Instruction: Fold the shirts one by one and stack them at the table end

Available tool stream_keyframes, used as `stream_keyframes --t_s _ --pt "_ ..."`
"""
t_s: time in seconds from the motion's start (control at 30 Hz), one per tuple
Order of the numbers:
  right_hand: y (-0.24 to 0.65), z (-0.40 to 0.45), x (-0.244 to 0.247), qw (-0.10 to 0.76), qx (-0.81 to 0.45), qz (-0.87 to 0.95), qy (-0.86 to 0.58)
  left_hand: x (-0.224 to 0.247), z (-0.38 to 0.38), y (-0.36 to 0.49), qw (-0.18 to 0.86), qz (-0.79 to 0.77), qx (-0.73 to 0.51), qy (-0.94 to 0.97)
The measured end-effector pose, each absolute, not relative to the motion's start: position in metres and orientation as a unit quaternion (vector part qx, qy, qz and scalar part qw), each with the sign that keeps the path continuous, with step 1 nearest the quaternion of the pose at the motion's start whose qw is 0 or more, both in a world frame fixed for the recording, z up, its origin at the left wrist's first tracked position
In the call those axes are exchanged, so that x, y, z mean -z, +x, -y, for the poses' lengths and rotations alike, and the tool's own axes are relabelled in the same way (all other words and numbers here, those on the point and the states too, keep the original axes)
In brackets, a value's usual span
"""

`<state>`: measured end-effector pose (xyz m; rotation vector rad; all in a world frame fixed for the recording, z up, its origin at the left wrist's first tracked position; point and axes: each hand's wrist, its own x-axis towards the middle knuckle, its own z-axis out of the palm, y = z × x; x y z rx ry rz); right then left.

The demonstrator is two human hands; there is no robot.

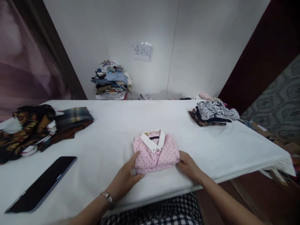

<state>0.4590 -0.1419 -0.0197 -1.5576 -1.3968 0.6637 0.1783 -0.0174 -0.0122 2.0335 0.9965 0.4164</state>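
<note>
A folded pink dotted shirt (154, 156) with a white collar lies face up on the white-covered table, its collar pointing away from me. My left hand (124, 179), wearing a ring and a wristwatch (107, 197), touches the shirt's left edge. Its thumb and index finger are apart, the thumb lying by the near left corner. At the near right corner, my right hand (188, 165) pinches the shirt's edge, with some fingertips hidden.
A black tablet-like slab (44, 182) lies at the left front. Behind it are dark patterned clothes (30, 125) and a plaid folded garment (73, 117). Folded clothes (214, 111) sit at the right back. A tall clothes pile (112, 81) stands by the wall, near a paper sign (143, 52).
</note>
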Motion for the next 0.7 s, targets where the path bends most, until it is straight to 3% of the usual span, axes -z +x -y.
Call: stream_keyframes --t_s 0.2,0.3,0.43,0.6,0.7 --pt "0.471 0.138 -0.004 0.492 -0.439 0.389 -0.644 -0.017 0.002 0.199 0.549 -0.488 -0.218 0.643" --pt "0.473 0.119 -0.008 0.477 -0.403 0.337 -0.705 -0.022 -0.008 0.214 0.55 -0.528 -0.224 0.607" --pt "0.465 0.103 0.002 0.466 -0.277 0.424 -0.726 -0.012 -0.002 0.217 0.473 -0.498 -0.297 0.663" --pt "0.468 0.111 0.018 0.318 -0.209 0.494 -0.781 0.007 0.002 0.204 0.437 -0.502 -0.209 0.716" --pt "0.47 0.118 0.015 0.247 -0.17 0.524 -0.797 0.006 0.001 0.199 0.35 -0.513 -0.177 0.764"
